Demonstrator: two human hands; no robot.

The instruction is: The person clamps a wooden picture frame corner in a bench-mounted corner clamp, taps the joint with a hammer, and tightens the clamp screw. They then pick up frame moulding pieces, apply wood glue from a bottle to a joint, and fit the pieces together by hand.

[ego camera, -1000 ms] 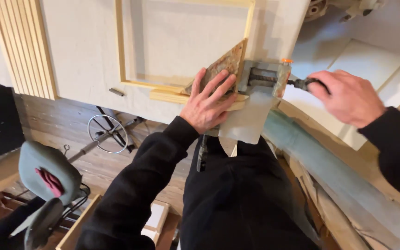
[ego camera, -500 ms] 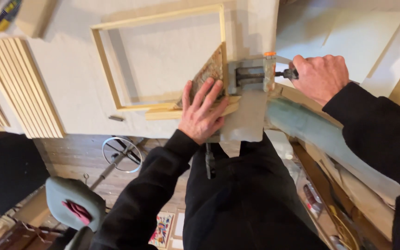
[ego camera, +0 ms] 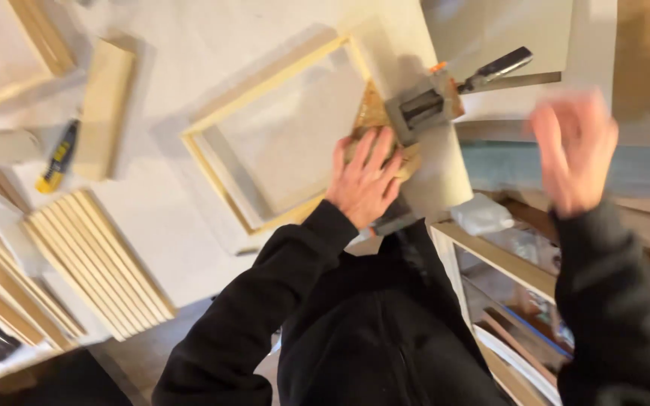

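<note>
Left hand (ego camera: 364,177): laid flat, fingers spread, pressing the triangular corner block (ego camera: 374,120) onto the wooden frame (ego camera: 265,135) corner. Clamp (ego camera: 434,101): at 1 o'clock of that hand, gripping the corner. Right hand (ego camera: 575,150): blurred, released, fingers spread, holding nothing

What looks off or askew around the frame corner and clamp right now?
Nothing is damaged or spilled. The wooden frame lies flat, the left hand pressing the triangular corner block beside the clamp. The right hand is off the clamp, blurred in mid-air.
</note>
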